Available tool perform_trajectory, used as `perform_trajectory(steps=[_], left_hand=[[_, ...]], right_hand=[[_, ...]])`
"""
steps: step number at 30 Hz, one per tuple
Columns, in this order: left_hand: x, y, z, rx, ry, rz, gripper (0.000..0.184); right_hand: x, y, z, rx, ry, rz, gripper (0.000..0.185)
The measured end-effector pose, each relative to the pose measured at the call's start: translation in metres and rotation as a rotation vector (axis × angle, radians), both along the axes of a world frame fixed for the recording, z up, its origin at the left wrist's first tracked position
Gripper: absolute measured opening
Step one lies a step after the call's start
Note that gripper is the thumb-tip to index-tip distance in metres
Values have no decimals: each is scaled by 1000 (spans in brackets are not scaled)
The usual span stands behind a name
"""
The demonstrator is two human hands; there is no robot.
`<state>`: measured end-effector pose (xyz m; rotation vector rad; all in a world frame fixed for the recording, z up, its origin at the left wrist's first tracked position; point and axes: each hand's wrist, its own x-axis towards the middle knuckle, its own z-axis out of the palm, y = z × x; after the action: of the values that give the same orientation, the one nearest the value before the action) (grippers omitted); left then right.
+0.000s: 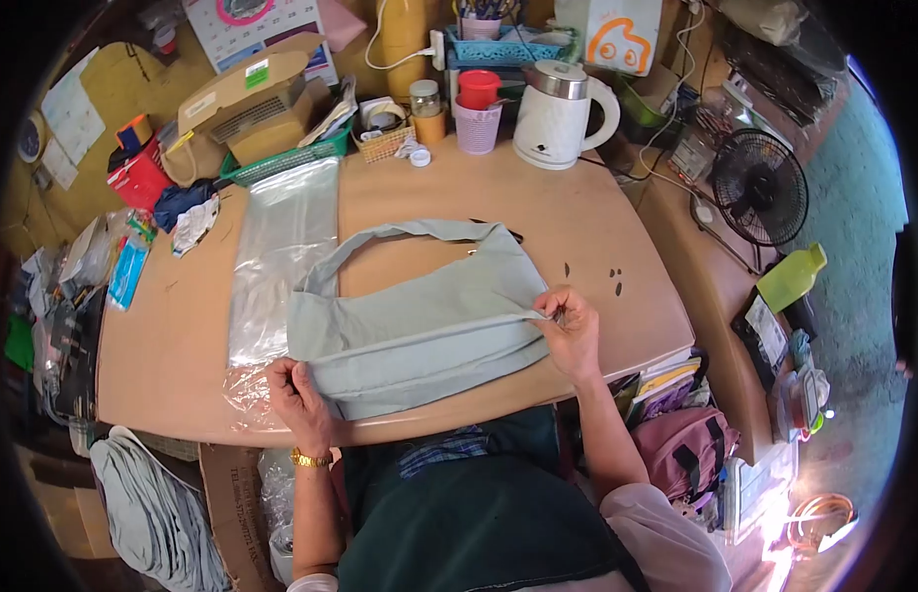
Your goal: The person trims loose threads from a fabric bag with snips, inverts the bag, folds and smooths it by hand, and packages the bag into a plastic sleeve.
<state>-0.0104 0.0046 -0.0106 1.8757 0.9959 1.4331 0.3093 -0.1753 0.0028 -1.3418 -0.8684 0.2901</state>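
A pale grey-green cloth bag [420,296] with a loop strap lies on the brown table [617,237] near its front edge. My left hand [299,397], with a gold watch at the wrist, pinches the bag's lower left corner. At the bag's right side, my right hand [570,331] pinches the end of a long fold that runs across it. Flat clear plastic sheeting [281,237] lies to the left, partly under the bag. Behind the strap's upper right part, a small dark object is mostly hidden.
A white kettle [553,120], cups and a green tray [286,166] with a cardboard box [262,109] line the back. On the right is a black fan [759,187]. Folded grey cloth [158,513] hangs low at the left; a pink bag [684,449] is at the lower right.
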Motion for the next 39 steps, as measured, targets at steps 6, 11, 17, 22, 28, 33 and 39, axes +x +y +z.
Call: perform_trajectory(steps=[6,11,17,22,28,33,39], left_hand=[[3,3,-4,124,-119,58,17],[-2,9,-10,65,-86,22,25],[-3,12,-11,84,-29,2,28],[-3,14,-17,81,-111,81,17],[54,-37,74,469,375,-146,27],[130,-56,93,453,463,-540,23],[132,-58,70,314,298,-684,20]], right_hand=[[6,3,16,-412,-464,-178,29],[15,7,-4,-247,-117,86,34],[9,6,25,-370,-105,160,41],[7,8,10,-177,-40,170,48],[-18,9,31,-285,-390,10,50],[-32,8,40,-180,-660,38,39],[-8,-13,34,-91,-273,302,16]])
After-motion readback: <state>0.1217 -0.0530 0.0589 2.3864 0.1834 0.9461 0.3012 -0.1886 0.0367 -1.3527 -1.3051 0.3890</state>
